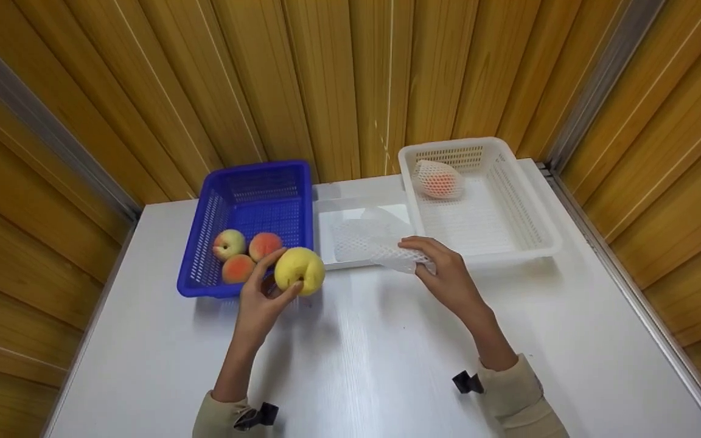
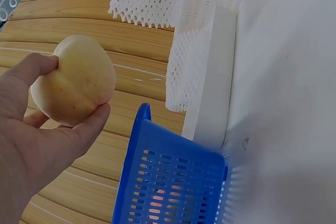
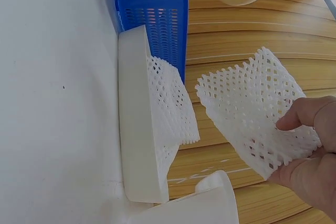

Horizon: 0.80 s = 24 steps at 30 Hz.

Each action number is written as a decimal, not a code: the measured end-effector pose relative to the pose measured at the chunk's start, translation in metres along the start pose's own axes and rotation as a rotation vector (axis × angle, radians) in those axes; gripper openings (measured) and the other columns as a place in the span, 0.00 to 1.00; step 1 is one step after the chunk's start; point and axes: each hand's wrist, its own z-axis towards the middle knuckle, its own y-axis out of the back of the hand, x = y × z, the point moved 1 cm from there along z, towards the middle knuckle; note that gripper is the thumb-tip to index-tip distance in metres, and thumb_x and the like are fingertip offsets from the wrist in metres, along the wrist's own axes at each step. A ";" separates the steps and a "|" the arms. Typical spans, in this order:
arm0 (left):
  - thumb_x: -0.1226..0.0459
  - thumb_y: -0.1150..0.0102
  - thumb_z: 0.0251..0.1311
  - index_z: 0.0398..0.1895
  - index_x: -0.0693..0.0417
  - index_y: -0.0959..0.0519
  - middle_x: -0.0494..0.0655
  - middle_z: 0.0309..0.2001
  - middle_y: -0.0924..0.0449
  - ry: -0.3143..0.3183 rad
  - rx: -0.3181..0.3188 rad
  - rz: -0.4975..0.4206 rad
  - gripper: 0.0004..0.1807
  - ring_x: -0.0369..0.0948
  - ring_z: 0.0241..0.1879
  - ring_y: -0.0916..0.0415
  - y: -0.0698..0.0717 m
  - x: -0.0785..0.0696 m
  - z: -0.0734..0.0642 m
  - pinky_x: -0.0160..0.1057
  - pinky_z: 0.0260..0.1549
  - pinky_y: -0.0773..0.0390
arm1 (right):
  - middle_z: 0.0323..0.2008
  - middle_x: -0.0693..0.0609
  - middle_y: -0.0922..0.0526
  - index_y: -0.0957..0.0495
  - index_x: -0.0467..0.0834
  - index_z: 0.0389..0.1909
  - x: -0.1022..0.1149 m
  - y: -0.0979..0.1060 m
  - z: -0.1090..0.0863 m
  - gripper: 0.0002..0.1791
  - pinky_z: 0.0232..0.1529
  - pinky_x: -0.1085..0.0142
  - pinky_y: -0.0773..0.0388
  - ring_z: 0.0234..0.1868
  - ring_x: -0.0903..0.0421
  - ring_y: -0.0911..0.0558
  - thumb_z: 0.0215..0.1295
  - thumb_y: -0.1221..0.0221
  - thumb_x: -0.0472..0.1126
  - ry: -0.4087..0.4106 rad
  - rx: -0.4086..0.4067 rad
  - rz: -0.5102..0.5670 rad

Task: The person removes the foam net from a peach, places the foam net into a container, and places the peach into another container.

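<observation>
My left hand [image 1: 260,304] holds a yellow peach [image 1: 300,271] between thumb and fingers, above the front right corner of the blue basket [image 1: 312,213]. In the left wrist view the same peach [image 2: 79,80] shows pale yellow with a faint pink flush. My right hand [image 1: 448,277] pinches a white foam fruit net [image 3: 252,111] by one end; the net hangs flat and unfilled. Below it, more foam nets [image 3: 173,103] stick up out of a shallow white tray [image 1: 362,264]. Several red-and-yellow peaches [image 1: 229,244] lie in the near part of the blue basket.
A white basket [image 1: 539,225] stands to the right of the tray, with one netted peach [image 1: 439,180] at its back left. All three containers sit side by side on a white table [image 1: 375,365]. A wood-panelled wall [image 1: 338,91] rises behind.
</observation>
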 end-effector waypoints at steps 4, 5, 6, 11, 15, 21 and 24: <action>0.64 0.25 0.57 0.70 0.50 0.29 0.48 0.65 0.28 -0.009 -0.012 0.012 0.37 0.48 0.60 0.26 0.009 -0.002 0.004 0.39 0.61 0.23 | 0.58 0.55 0.18 0.18 0.46 0.58 -0.001 -0.002 0.008 0.30 0.58 0.59 0.21 0.64 0.56 0.22 0.60 0.46 0.17 0.011 -0.031 0.009; 0.64 0.25 0.57 0.70 0.50 0.29 0.49 0.65 0.28 -0.008 -0.016 0.014 0.37 0.48 0.60 0.26 0.011 -0.001 0.005 0.40 0.61 0.23 | 0.59 0.54 0.18 0.18 0.46 0.58 -0.001 -0.003 0.010 0.30 0.59 0.59 0.22 0.64 0.56 0.22 0.60 0.47 0.17 0.014 -0.041 0.011; 0.64 0.25 0.57 0.70 0.50 0.29 0.49 0.65 0.28 -0.004 -0.021 0.015 0.37 0.48 0.60 0.26 0.014 -0.001 0.005 0.41 0.61 0.23 | 0.59 0.54 0.18 0.18 0.46 0.58 -0.001 -0.004 0.013 0.30 0.60 0.58 0.22 0.64 0.56 0.22 0.60 0.47 0.17 0.015 -0.051 0.015; 0.64 0.26 0.58 0.70 0.52 0.30 0.52 0.66 0.29 0.019 -0.047 0.033 0.37 0.50 0.60 0.26 0.021 0.000 0.010 0.35 0.59 0.22 | 0.60 0.51 0.19 0.19 0.45 0.59 -0.002 -0.011 0.033 0.30 0.65 0.57 0.25 0.65 0.52 0.23 0.62 0.48 0.17 0.019 -0.095 0.029; 0.65 0.27 0.59 0.71 0.55 0.31 0.50 0.67 0.31 -0.008 -0.031 0.023 0.37 0.50 0.60 0.26 0.024 0.002 0.018 0.30 0.58 0.23 | 0.61 0.48 0.20 0.19 0.44 0.59 -0.006 -0.019 0.049 0.30 0.67 0.55 0.28 0.67 0.49 0.26 0.63 0.49 0.16 0.024 -0.130 0.017; 0.69 0.26 0.57 0.67 0.53 0.26 0.50 0.64 0.28 -0.069 -0.040 0.049 0.33 0.50 0.58 0.24 0.029 0.001 0.030 0.34 0.57 0.21 | 0.61 0.44 0.20 0.18 0.40 0.58 -0.015 -0.034 0.072 0.30 0.68 0.52 0.30 0.67 0.45 0.27 0.62 0.52 0.15 0.025 -0.190 0.000; 0.68 0.26 0.57 0.68 0.53 0.27 0.51 0.63 0.28 -0.038 -0.047 0.075 0.34 0.50 0.57 0.24 0.033 0.000 0.031 0.34 0.56 0.21 | 0.61 0.43 0.20 0.18 0.40 0.58 -0.021 -0.043 0.080 0.29 0.68 0.53 0.30 0.67 0.45 0.27 0.62 0.52 0.15 0.007 -0.188 -0.015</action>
